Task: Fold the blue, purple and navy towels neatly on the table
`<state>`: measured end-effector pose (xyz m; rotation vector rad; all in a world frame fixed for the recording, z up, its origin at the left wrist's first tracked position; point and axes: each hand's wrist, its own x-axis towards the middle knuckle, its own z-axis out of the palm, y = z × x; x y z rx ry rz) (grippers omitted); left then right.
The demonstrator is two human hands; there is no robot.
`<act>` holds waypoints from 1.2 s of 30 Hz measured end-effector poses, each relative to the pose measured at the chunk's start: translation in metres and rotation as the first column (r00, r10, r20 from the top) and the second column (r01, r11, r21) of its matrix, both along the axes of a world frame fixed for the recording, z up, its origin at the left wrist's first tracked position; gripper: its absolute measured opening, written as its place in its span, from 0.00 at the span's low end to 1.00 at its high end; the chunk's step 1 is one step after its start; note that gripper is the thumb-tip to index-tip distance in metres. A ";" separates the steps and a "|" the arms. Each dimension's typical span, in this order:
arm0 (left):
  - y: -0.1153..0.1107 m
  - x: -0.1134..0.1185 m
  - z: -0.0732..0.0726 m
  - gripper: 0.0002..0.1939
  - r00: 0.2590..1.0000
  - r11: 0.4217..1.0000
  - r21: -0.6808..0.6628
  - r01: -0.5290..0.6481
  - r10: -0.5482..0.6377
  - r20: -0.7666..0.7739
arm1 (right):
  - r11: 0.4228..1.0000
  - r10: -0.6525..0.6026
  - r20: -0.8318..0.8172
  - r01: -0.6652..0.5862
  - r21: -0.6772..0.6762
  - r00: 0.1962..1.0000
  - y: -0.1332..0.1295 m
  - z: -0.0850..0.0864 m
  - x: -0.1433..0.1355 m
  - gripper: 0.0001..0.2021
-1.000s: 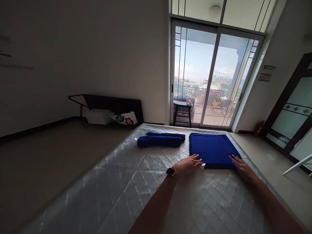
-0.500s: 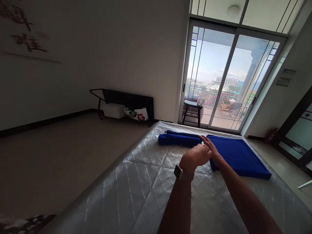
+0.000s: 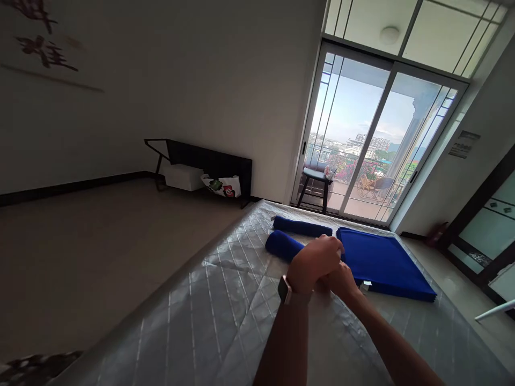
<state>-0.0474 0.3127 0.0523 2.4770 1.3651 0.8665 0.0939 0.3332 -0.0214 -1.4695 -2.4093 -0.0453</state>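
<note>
A blue cloth roll (image 3: pixel 282 245) lies at an angle on the silver quilted mattress cover (image 3: pixel 225 300), its right end hidden behind my hands. My left hand (image 3: pixel 316 264), with a watch at the wrist, is closed over that end, fingers curled. Pressed close beside it, my right hand (image 3: pixel 341 280) is also closed at the roll's end; its fingertips are hidden. A second blue cloth roll (image 3: pixel 302 226) rests just beyond, apart from the first. To the right sits a flat stack of folded blue cloth (image 3: pixel 384 262) with a small white tag on its near edge.
Against the left wall stands a low black bench (image 3: pixel 209 158), with a white box (image 3: pixel 183 177) and a printed bag (image 3: pixel 221 186) beneath it. A dark stool (image 3: pixel 316 177) stands by the sliding glass door (image 3: pixel 354 134). A white leg-like bar (image 3: pixel 494 311) shows at the right.
The near blue roll has come toward me and turned, opening a gap from the far roll. My right hand, previously stretched out, has drawn back and closed. My left hand has moved slightly nearer.
</note>
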 end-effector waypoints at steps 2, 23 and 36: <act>-0.020 -0.013 0.016 0.18 0.999 1.000 0.008 -0.012 0.011 0.041 | 0.995 0.020 -0.025 -0.022 -0.097 0.999 -0.043 0.011 0.031 0.13; -0.226 -0.014 -0.093 0.34 0.967 0.883 -0.399 0.247 -0.198 0.161 | 0.961 -0.225 -0.236 0.176 -0.212 0.945 -0.284 0.013 0.106 0.10; -0.315 0.030 -0.079 0.24 0.874 0.911 -0.406 0.074 0.137 0.466 | 0.982 -0.077 -0.551 -0.031 -0.185 0.831 -0.347 0.010 0.096 0.19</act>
